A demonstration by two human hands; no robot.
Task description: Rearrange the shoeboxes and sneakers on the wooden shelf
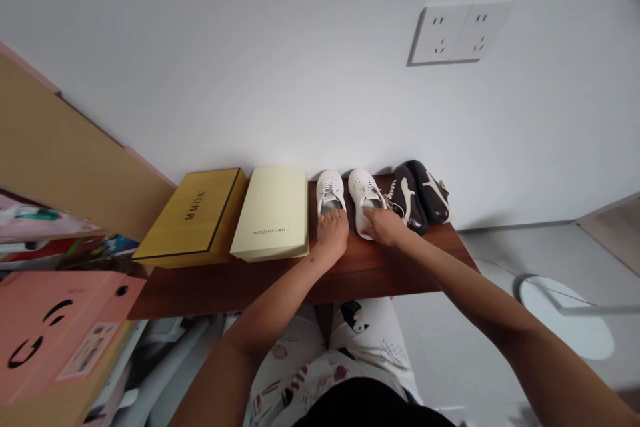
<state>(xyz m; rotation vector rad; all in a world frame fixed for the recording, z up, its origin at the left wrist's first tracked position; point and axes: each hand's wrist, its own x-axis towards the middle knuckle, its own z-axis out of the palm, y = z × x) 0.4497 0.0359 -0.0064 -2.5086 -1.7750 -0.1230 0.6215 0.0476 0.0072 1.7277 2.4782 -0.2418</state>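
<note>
Two white lace-up sneakers stand side by side on a dark wooden shelf (pixel 350 280), toes toward the wall. My left hand (pixel 333 230) is closed on the heel of the left white sneaker (pixel 330 185), its fingers reaching into the opening. On the right white sneaker (pixel 361 187), my right hand (pixel 384 225) grips the heel, thumb and fingers on its rim. Immediately right sits a pair of dark sneakers with cream stripes, the nearer dark sneaker (pixel 407 197) leaning beside the other dark sneaker (pixel 429 193). Left of the white pair lies a pale yellow shoebox (pixel 275 207).
A mustard MMOK box (pixel 195 213) lies farther left on the shelf. A pink box (pixel 60 327) stands at the lower left. White wall sockets (pixel 460 33) are above. A round white base (pixel 565 317) rests on the floor at right.
</note>
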